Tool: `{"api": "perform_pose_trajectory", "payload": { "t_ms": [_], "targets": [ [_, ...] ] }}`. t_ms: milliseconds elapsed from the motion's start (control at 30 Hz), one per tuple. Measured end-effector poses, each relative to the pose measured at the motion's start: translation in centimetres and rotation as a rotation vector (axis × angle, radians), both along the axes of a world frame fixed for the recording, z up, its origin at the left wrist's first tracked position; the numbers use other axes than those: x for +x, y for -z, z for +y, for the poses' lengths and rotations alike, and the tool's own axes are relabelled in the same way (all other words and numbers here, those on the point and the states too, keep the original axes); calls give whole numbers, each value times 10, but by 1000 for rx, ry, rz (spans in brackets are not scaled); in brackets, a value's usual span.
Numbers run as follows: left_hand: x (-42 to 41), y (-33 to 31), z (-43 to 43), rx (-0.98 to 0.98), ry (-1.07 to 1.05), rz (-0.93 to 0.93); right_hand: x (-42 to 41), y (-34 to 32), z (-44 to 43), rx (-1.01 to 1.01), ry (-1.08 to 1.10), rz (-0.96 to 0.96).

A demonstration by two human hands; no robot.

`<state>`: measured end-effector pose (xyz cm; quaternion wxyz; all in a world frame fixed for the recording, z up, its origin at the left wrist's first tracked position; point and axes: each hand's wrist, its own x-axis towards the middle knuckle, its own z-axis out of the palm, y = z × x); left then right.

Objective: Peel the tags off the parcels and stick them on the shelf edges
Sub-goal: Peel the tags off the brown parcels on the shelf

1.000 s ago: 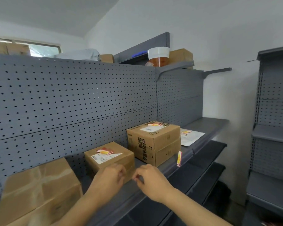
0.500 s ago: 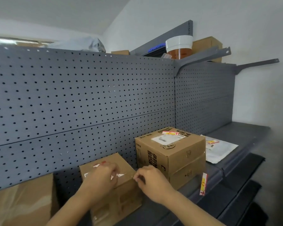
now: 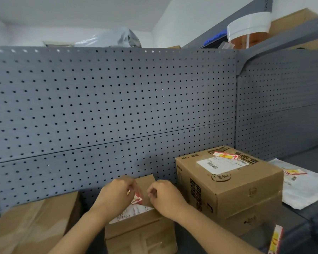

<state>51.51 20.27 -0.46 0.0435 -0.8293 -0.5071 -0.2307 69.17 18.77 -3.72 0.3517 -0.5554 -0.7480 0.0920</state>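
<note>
Head view: left hand point(image 3: 116, 195) pinches red-yellow tag point(image 3: 137, 198) on small parcel point(image 3: 140, 222) at shelf front; right hand point(image 3: 163, 197) curled, braced on the box, holding nothing visible. Risk: fast peel tears tag or lifts white shipping label point(image 3: 130, 212).

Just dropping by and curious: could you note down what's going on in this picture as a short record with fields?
Setting: grey pegboard shelving holding parcels
Left hand: pinching a red and yellow tag on the small box
Right hand: fingers curled, resting on the same box
Large box: right of the hands, own tag on top
White mailer: far right, tag on it
Shelf edge tag: one stuck at lower right
</note>
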Motion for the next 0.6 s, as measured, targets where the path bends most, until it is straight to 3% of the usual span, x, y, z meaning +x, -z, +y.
{"api": "perform_pose_trajectory", "payload": {
  "t_ms": [333,467,600],
  "targets": [
    [-24,-3,12,5,-106,-1,-61,-7,46,-319,131,-98],
    [-30,-3,10,0,-96,13,-64,-13,56,-472,149,-35],
    [-36,-6,6,-2,-92,2,-64,-14,54,-468,125,135]
  ]
}}
